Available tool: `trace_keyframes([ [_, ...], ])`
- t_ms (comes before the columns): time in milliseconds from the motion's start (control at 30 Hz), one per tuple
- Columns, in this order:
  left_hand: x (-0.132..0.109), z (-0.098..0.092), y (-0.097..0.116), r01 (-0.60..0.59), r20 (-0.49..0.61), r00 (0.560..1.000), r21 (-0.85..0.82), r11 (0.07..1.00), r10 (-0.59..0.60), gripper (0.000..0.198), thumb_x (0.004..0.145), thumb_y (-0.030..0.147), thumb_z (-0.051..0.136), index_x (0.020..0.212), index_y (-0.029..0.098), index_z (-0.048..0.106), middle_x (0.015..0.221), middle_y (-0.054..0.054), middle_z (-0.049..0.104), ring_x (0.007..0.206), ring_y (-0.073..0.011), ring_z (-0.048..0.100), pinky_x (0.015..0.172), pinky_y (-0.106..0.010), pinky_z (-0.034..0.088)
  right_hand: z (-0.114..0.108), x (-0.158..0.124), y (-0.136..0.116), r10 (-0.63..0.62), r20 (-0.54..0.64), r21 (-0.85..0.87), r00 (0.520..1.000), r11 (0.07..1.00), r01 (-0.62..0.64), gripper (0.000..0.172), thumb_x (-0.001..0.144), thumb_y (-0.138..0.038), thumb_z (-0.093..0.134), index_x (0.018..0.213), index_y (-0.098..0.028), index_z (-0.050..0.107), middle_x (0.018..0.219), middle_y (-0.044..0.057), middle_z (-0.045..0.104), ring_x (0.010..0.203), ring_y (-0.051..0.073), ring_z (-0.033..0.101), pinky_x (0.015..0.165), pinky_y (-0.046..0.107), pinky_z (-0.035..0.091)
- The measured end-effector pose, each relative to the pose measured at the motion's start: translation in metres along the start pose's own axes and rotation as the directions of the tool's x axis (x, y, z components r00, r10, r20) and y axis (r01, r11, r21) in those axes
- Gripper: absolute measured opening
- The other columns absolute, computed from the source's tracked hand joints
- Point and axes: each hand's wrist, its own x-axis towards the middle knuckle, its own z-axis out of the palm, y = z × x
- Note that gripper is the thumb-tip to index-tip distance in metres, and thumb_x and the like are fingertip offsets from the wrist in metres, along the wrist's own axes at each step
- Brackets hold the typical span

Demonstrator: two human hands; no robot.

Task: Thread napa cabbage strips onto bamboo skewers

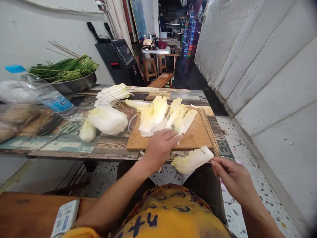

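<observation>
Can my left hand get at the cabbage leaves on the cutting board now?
Probably yes: the left hand hovers open at the near edge of the leaf pile, nothing between; the right hand holds a skewered leaf.

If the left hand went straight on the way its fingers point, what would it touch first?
Probably the pile of napa cabbage leaves on the wooden cutting board. The left hand reaches to the pile's near edge. Depth is unclear, so it may already touch.

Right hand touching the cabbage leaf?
Touching. Head view: the right hand meets the leaf at its cut end with no gap, holding it clear of the table.
</observation>
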Motion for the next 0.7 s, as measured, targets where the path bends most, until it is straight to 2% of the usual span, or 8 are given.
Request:
trace_keyframes([
  [67,0.015,-0.005,-0.011,-0.201,0.164,0.973,0.236,0.951,0.165,0.035,0.086,0.007,0.048,0.11,0.024,0.068,0.134,-0.009,0.056,0.135,-0.0266,0.037,0.112,-0.049,0.018,-0.004,-0.002,0.003,0.028,0.028,0.026,0.999,0.999,-0.029,0.026,0.091,-0.034,0.05,0.077,-0.019,0.065,0.05,-0.004,0.054,0.043,0.011,0.052,0.042,0.021,0.042],
  [167,0.035,-0.002,-0.027,-0.392,0.362,0.893,0.339,0.855,0.266,0.034,0.084,0.003,0.05,0.107,0.022,0.065,0.138,-0.011,0.053,0.138,-0.0247,0.032,0.114,-0.05,0.013,-0.003,-0.003,0.003,0.041,0.051,0.059,0.998,0.997,-0.044,0.029,0.092,-0.035,0.048,0.074,-0.018,0.065,0.05,-0.003,0.053,0.043,0.011,0.051,0.042,0.021,0.041],
  [300,0.049,0.003,-0.038,-0.427,0.389,0.866,0.25,0.869,0.313,0.026,0.085,0.007,0.052,0.098,0.023,0.068,0.125,-0.009,0.063,0.135,-0.0231,0.037,0.114,-0.049,0.014,-0.001,-0.005,0.003,0.059,-0.002,0.075,0.998,0.995,-0.058,0.027,0.091,-0.033,0.051,0.072,-0.019,0.064,0.052,-0.003,0.055,0.047,0.011,0.053,0.046,0.022,0.044],
  [400,0.047,0.0,-0.029,-0.367,0.274,0.908,0.151,0.918,0.318,0.028,0.087,0.012,0.051,0.104,0.026,0.068,0.119,-0.006,0.067,0.129,-0.0205,0.046,0.113,-0.046,0.019,-0.003,-0.009,0.004,0.083,0.045,0.166,0.996,0.982,-0.089,0.027,0.092,-0.032,0.05,0.073,-0.019,0.063,0.051,-0.003,0.052,0.047,0.011,0.051,0.043,0.021,0.041],
  [467,0.039,-0.005,-0.012,-0.347,0.087,0.936,0.051,0.936,0.342,0.027,0.087,0.017,0.051,0.107,0.025,0.068,0.12,-0.006,0.066,0.125,-0.0205,0.051,0.111,-0.043,0.025,-0.005,-0.012,0.003,0.087,-0.005,0.194,0.996,0.977,-0.084,0.022,0.091,-0.031,0.051,0.078,-0.019,0.065,0.052,-0.003,0.051,0.046,0.011,0.05,0.042,0.021,0.04],
  [567,0.02,-0.012,0.022,-0.325,-0.197,0.935,-0.135,0.936,0.296,0.024,0.087,0.021,0.054,0.106,0.022,0.069,0.117,-0.008,0.067,0.116,-0.0224,0.056,0.104,-0.04,0.036,-0.011,-0.015,-0.001,0.022,-0.15,0.133,0.989,0.991,-0.002,0.011,0.088,-0.024,0.056,0.088,-0.021,0.067,0.056,-0.003,0.055,0.047,0.011,0.052,0.042,0.021,0.04],
  [633,0.006,-0.016,0.04,-0.192,-0.258,0.959,-0.281,0.94,0.119,0.025,0.087,0.023,0.056,0.108,0.021,0.068,0.1,-0.007,0.072,0.1,-0.0211,0.063,0.096,-0.036,0.043,-0.014,-0.017,-0.004,-0.075,-0.204,0.071,0.976,0.993,0.091,0.011,0.087,-0.02,0.058,0.092,-0.022,0.067,0.058,-0.003,0.057,0.047,0.011,0.052,0.041,0.022,0.04],
  [700,-0.004,-0.017,0.047,0.027,-0.201,0.971,-0.442,0.897,-0.128,0.028,0.083,0.028,0.062,0.11,0.02,0.067,0.085,-0.005,0.073,0.082,-0.0193,0.066,0.082,-0.032,0.049,-0.016,-0.017,-0.008,-0.174,-0.198,0.015,0.965,0.984,0.18,0.015,0.086,-0.016,0.058,0.095,-0.024,0.067,0.059,-0.002,0.058,0.048,0.012,0.054,0.042,0.022,0.041],
])
